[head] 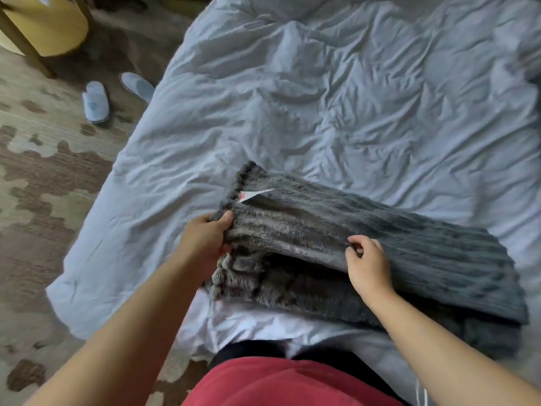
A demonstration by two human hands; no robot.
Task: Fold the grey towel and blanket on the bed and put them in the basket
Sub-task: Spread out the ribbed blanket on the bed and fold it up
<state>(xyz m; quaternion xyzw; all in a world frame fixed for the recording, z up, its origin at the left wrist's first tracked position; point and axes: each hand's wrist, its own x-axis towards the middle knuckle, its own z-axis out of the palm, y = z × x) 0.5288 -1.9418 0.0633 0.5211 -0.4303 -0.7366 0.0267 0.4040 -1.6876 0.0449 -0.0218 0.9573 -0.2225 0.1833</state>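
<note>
A grey ribbed, fluffy blanket (pixel 380 230) lies folded in several layers near the front of the bed (pixel 322 98). A white tag (pixel 253 195) sticks out at its left end. My left hand (pixel 205 241) grips the blanket's left edge, thumb on top. My right hand (pixel 367 265) pinches the front edge of the top layer, lifting it slightly off the layers beneath. No separate grey towel and no basket are in view.
The bed carries a rumpled white duvet. A patterned carpet (pixel 38 186) runs along the left side, with two white slippers (pixel 96 101) on it. A yellow round stool with wooden legs (pixel 44 22) stands at the top left.
</note>
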